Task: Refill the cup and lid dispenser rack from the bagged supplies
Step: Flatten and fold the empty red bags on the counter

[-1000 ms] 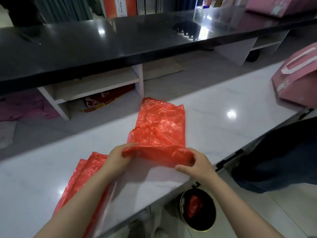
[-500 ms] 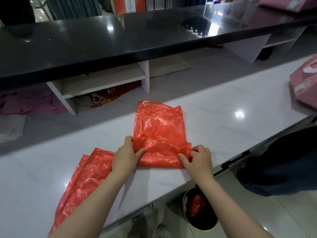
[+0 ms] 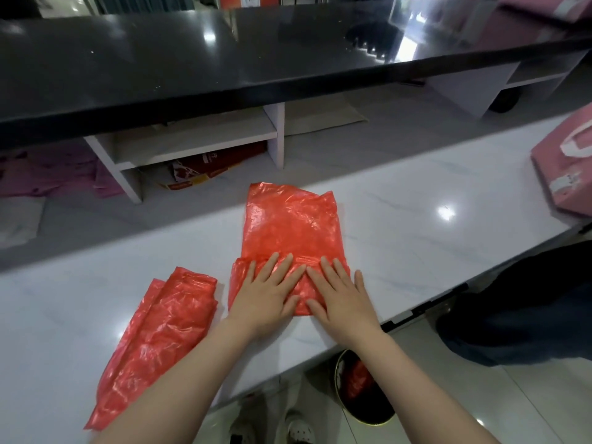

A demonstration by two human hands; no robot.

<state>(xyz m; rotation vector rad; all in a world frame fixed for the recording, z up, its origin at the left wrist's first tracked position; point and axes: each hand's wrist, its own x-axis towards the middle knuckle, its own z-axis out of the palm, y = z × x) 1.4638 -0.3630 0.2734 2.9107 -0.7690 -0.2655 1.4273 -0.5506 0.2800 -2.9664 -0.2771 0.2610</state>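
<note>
Fingers straight and spread: left hand (image 3: 267, 294) and right hand (image 3: 341, 296) are pressing flat on the folded near end of the red plastic bag (image 3: 290, 229), lying on the white counter (image 3: 416, 219). Palms are hiding the fold; second red bag (image 3: 160, 341) is lying left, apart.

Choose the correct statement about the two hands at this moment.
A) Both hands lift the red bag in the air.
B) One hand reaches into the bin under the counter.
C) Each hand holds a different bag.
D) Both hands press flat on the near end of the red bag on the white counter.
D: the left hand and right hand lie with straight fingers on the folded near end of the red bag, flat on the white counter.
</note>
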